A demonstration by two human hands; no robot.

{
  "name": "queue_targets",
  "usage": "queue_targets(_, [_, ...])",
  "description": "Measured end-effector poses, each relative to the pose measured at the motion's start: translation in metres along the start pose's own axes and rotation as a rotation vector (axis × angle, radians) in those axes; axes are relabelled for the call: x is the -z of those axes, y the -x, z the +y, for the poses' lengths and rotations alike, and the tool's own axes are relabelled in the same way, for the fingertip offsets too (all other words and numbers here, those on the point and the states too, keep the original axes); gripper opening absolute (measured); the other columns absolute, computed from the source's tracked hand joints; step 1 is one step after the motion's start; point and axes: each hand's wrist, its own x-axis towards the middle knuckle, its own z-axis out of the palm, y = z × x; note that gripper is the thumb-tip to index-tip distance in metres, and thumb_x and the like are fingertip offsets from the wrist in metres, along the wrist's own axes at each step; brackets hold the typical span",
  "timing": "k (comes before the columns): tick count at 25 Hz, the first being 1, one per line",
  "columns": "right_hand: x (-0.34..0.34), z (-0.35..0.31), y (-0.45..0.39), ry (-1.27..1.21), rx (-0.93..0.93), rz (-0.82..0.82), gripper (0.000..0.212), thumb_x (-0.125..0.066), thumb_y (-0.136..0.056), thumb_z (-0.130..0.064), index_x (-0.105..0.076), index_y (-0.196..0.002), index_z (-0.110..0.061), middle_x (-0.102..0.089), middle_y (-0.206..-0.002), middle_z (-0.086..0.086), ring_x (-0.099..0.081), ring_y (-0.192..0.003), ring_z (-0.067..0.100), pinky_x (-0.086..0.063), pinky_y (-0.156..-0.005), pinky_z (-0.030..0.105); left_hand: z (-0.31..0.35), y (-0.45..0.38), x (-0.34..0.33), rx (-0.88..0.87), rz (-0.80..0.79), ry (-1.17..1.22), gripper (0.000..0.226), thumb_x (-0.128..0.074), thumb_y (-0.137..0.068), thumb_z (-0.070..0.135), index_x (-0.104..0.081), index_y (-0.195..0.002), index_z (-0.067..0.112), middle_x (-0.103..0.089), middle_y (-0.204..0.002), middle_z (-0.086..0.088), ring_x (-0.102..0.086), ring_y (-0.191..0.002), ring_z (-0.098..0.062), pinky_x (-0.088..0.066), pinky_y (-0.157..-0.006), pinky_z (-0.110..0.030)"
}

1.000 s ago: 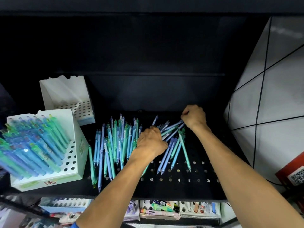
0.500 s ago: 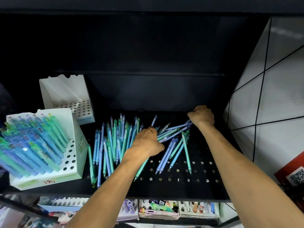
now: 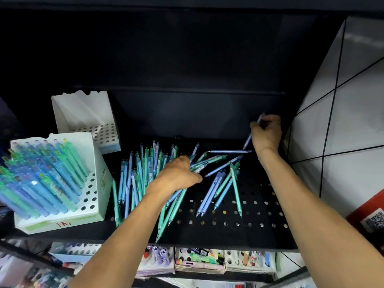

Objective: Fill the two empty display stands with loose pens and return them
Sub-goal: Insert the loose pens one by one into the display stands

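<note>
Loose blue and green pens (image 3: 141, 173) lie scattered on a black perforated shelf (image 3: 239, 223). My left hand (image 3: 178, 175) reaches into the middle of the pile and grips a bundle of several green and blue pens (image 3: 172, 206). Far right at the back, my right hand (image 3: 267, 133) pinches a single blue pen (image 3: 247, 141), lifted off the shelf and tilted. A white display stand (image 3: 62, 217) at the left is mostly full of pens. Behind it stands an empty white display stand (image 3: 89, 121) with bare holes.
A white tiled wall (image 3: 342, 121) closes the right side. The shelf's dark back panel (image 3: 197, 115) sits close behind the pens. Below the front edge, a lower shelf holds trays of assorted stationery (image 3: 199, 260). A red label with a code (image 3: 372, 219) is at the right.
My right hand moved to the back right and lifted one blue pen off the shelf. My left hand shifted slightly left, gathering pens into a bundle.
</note>
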Motion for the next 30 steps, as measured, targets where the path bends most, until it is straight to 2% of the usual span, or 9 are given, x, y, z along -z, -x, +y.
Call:
queue_targets(2, [0.004,-0.001,-0.004,0.143,0.082,-0.141,0.032,-0.06,-0.087,-0.018,-0.052,-0.117,-0.013,-0.064,-0.104,0.009,-0.064,-0.088,0.027,-0.054,-0.08,0.036,0.0,-0.001,0.0,0.006,-0.005,0.0,0.082,-0.067,-0.091,0.034,-0.02,-0.156,0.014,-0.022,-0.163,-0.006,-0.026,-0.148,-0.025,-0.029,-0.115,-0.035])
queue_targets(5, [0.002,0.004,-0.002,0.708,0.249,-0.468,0.032,-0.049,-0.096,-0.014,-0.056,-0.127,-0.008,-0.061,-0.124,0.018,-0.061,-0.107,0.035,-0.045,-0.082,0.032,0.0,-0.002,-0.002,0.007,-0.003,-0.007,0.083,-0.067,-0.091,0.035,-0.02,-0.156,0.014,-0.022,-0.164,-0.006,-0.026,-0.149,-0.025,-0.029,-0.115,-0.035])
queue_targets(8, [-0.001,0.016,0.006,0.969,0.306,-0.676,0.032,-0.054,-0.095,-0.02,-0.058,-0.126,-0.013,-0.049,-0.134,0.012,-0.057,-0.115,0.036,-0.047,-0.091,0.034,0.001,-0.002,-0.003,0.011,0.002,-0.022,0.082,-0.067,-0.091,0.034,-0.021,-0.156,0.013,-0.024,-0.162,-0.007,-0.027,-0.148,-0.025,-0.03,-0.115,-0.035])
queue_targets(12, [0.009,0.017,0.006,0.97,0.381,-0.668,0.02,-0.059,-0.096,-0.023,-0.059,-0.112,-0.011,-0.052,-0.123,0.011,-0.057,-0.11,0.034,-0.045,-0.082,0.035,0.003,-0.003,-0.005,0.015,0.033,-0.053,0.082,-0.071,-0.089,0.034,-0.025,-0.154,0.012,-0.031,-0.159,-0.008,-0.033,-0.145,-0.027,-0.033,-0.113,-0.034])
queue_targets(16, [0.025,0.005,0.008,0.923,0.334,-0.575,0.016,-0.052,-0.1,-0.021,-0.052,-0.11,-0.009,-0.063,-0.108,0.017,-0.061,-0.098,0.037,-0.043,-0.071,0.035,0.003,-0.005,-0.004,0.021,0.021,-0.01,0.094,-0.074,-0.086,0.04,-0.018,-0.157,0.014,-0.024,-0.163,-0.007,-0.027,-0.148,-0.027,-0.029,-0.115,-0.034])
queue_targets(19, [0.04,-0.008,0.02,0.787,0.293,-0.596,0.015,-0.05,-0.1,-0.018,-0.051,-0.112,-0.008,-0.06,-0.102,0.013,-0.058,-0.093,0.034,-0.044,-0.073,0.035,-0.001,-0.006,0.001,0.027,-0.002,0.078,0.092,-0.075,-0.087,0.034,-0.018,-0.157,0.015,-0.023,-0.163,-0.005,-0.026,-0.148,-0.026,-0.027,-0.118,-0.034])
queue_targets(22, [0.052,-0.018,0.038,0.714,0.279,-0.691,0.018,-0.046,-0.1,-0.016,-0.057,-0.115,-0.012,-0.056,-0.104,0.001,-0.056,-0.096,0.025,-0.041,-0.076,0.031,-0.005,-0.002,0.004,0.033,-0.019,0.108,0.08,-0.069,-0.092,0.024,-0.022,-0.156,0.015,-0.024,-0.163,-0.005,-0.028,-0.148,-0.025,-0.028,-0.116,-0.034])
queue_targets(26, [0.056,-0.03,0.054,0.803,0.296,-0.754,0.018,-0.042,-0.1,-0.026,-0.054,-0.091,-0.017,-0.058,-0.085,0.0,-0.057,-0.083,0.027,-0.042,-0.069,0.036,-0.009,0.008,0.011,0.029,-0.076,0.101,0.073,-0.062,-0.094,0.015,-0.024,-0.156,0.015,-0.024,-0.163,-0.004,-0.029,-0.147,-0.025,-0.03,-0.113,-0.034])
queue_targets(30, [0.054,-0.038,0.058,0.897,0.367,-0.799,0.02,-0.047,-0.097,-0.025,-0.051,-0.078,-0.019,-0.057,-0.075,-0.002,-0.057,-0.073,0.024,-0.037,-0.057,0.032,-0.016,0.021,0.024,0.039,-0.127,0.054,0.072,-0.062,-0.094,0.017,-0.026,-0.156,0.016,-0.027,-0.162,-0.003,-0.032,-0.145,-0.023,-0.03,-0.113,-0.034])
